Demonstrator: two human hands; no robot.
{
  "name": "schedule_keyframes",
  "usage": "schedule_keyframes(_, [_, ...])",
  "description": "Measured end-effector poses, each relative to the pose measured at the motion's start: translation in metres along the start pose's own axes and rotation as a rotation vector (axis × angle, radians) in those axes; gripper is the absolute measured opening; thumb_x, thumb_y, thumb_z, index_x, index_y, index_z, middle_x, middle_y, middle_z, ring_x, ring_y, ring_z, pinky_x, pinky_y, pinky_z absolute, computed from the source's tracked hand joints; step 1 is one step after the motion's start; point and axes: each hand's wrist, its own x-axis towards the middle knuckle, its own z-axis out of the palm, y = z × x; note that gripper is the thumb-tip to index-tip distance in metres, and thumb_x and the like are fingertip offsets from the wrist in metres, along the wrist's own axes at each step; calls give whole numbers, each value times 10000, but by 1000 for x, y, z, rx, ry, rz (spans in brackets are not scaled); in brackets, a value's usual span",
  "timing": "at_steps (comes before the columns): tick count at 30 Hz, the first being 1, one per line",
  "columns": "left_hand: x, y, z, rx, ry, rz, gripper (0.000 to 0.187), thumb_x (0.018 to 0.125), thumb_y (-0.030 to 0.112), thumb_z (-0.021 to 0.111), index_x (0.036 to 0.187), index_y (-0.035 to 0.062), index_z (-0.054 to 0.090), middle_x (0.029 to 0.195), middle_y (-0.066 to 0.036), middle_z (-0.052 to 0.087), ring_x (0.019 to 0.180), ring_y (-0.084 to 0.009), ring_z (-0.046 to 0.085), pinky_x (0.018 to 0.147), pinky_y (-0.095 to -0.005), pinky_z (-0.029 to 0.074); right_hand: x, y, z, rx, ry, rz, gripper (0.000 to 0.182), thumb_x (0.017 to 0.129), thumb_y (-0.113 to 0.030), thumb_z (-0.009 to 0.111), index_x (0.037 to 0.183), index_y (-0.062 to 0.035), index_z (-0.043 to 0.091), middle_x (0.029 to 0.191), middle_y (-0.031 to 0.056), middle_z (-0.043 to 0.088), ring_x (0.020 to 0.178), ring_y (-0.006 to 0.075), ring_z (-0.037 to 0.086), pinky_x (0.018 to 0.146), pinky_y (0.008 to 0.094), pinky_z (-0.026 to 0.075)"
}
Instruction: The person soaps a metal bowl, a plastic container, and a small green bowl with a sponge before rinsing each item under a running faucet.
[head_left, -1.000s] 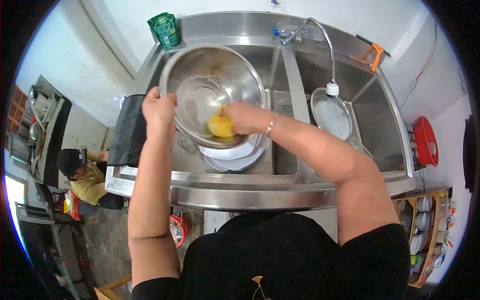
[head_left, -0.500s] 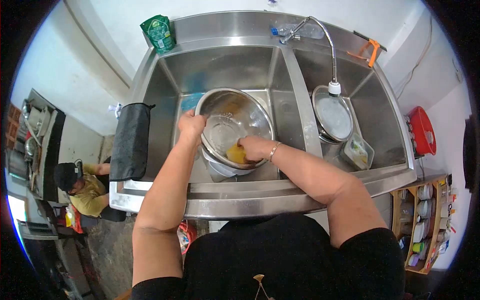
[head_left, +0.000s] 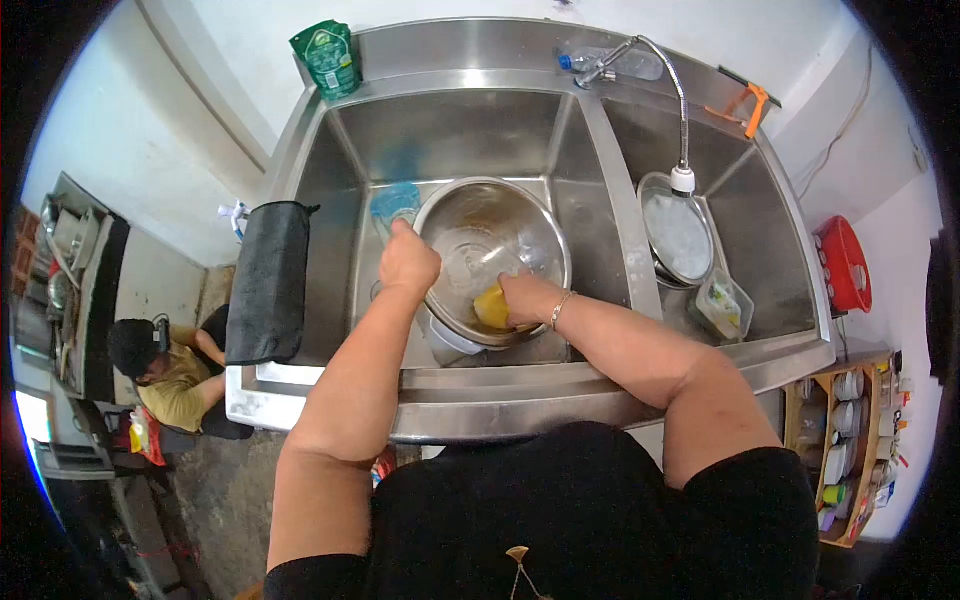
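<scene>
A round stainless steel bowl (head_left: pixel 492 222) sits in the left sink basin (head_left: pixel 450 130), on top of a white container (head_left: pixel 455 338) that shows below its near rim. At the bowl's left rim, my left hand (head_left: pixel 410 258) is closed around the edge. My right hand (head_left: pixel 528 298) reaches inside, its fingers closed on a yellow sponge (head_left: pixel 491 306) pressed against the inner wall near me. The undersides of both hands' fingers are partly hidden. Behind my left hand lies a clear blue item (head_left: pixel 397 200), perhaps a cup, on the basin floor.
The right basin holds a pot with cloudy water (head_left: pixel 678 236) under the faucet head (head_left: pixel 683 180) and a clear plastic tub (head_left: pixel 723 306). A dark cloth (head_left: pixel 265 285) drapes the left edge. A green pouch (head_left: pixel 330 62) stands behind. At left, another person (head_left: pixel 175 375) sits low.
The bowl appears turned and more level, with my left hand still at its left rim. The sponge stays against the near inner wall. The whole view has shifted slightly.
</scene>
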Motion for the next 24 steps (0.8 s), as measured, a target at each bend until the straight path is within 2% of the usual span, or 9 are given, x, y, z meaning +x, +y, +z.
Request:
schedule_keyframes(3, [4, -1, -4, 2, -141, -43, 378, 762, 87, 512, 1110, 12, 383, 1060, -239, 539, 979, -376, 535, 837, -440, 420, 3, 0, 5, 20, 33, -9, 475, 667, -171, 658, 1089, -48, 477, 1138, 274, 426, 923, 409, 542, 800, 417, 462])
schedule_keyframes(8, [13, -8, -7, 75, -238, 22, 370, 796, 30, 424, 1158, 0, 352, 1090, -270, 505, 1029, -385, 504, 856, -431, 414, -1, -3, 7, 86, 93, -123, 378, 676, -99, 617, 1024, -40, 483, 1079, 266, 423, 878, 412, 540, 788, 424, 458])
schedule_keyframes(11, [26, -22, 7, 88, -182, 61, 507, 738, 19, 492, 1214, 0, 317, 1029, -296, 535, 975, -396, 535, 844, -426, 423, -1, -10, 14, 160, 151, -203, 344, 678, -51, 595, 1005, -40, 486, 1083, 253, 404, 884, 417, 529, 793, 420, 450])
schedule_keyframes(17, [32, -30, 13, 144, -220, 8, 621, 741, 33, 508, 1297, -1, 233, 1020, -289, 543, 989, -394, 531, 851, -414, 428, 14, -32, 1, 131, 174, -418, 313, 705, -38, 542, 1014, -45, 493, 1103, 213, 400, 916, 381, 520, 806, 410, 440])
schedule_keyframes(19, [28, -24, 8, 136, -248, 7, 529, 762, 33, 480, 1249, -1, 275, 1031, -285, 535, 988, -396, 529, 844, -416, 435, 30, -40, -7, 105, 185, -519, 313, 709, -50, 539, 1018, -49, 495, 1102, 206, 405, 910, 368, 525, 806, 409, 441])
schedule_keyframes(20, [26, -22, 7, 122, -279, 12, 440, 784, 32, 452, 1201, -1, 317, 1041, -281, 527, 987, -398, 527, 836, -419, 442, 42, -42, -8, 23, 292, -640, 306, 713, -60, 533, 1017, -58, 499, 1094, 204, 413, 905, 363, 528, 806, 407, 443])
schedule_keyframes(22, [26, -26, 11, 123, -259, 20, 445, 779, 34, 464, 1196, -7, 315, 1017, -284, 536, 968, -401, 535, 825, -421, 448, 85, -32, 6, -137, 495, -795, 262, 736, -76, 509, 997, -60, 509, 1016, 163, 483, 905, 335, 537, 768, 396, 461])
schedule_keyframes(23, [25, -29, 13, 133, -250, 37, 450, 774, 35, 476, 1191, -13, 313, 993, -288, 545, 949, -404, 543, 814, -422, 455, 94, -26, 2, -134, 487, -806, 262, 736, -76, 509, 997, -60, 509, 1016, 163, 483, 905, 335, 537, 768, 396, 461])
schedule_keyframes(24, [23, -28, 10, 136, -250, 24, 450, 774, 35, 476, 1191, -13, 313, 993, -288, 545, 949, -404, 543, 814, -422, 455, 101, -16, -2, -224, 509, -631, 239, 744, -89, 504, 979, -55, 524, 973, 137, 503, 902, 318, 542, 737, 393, 468])
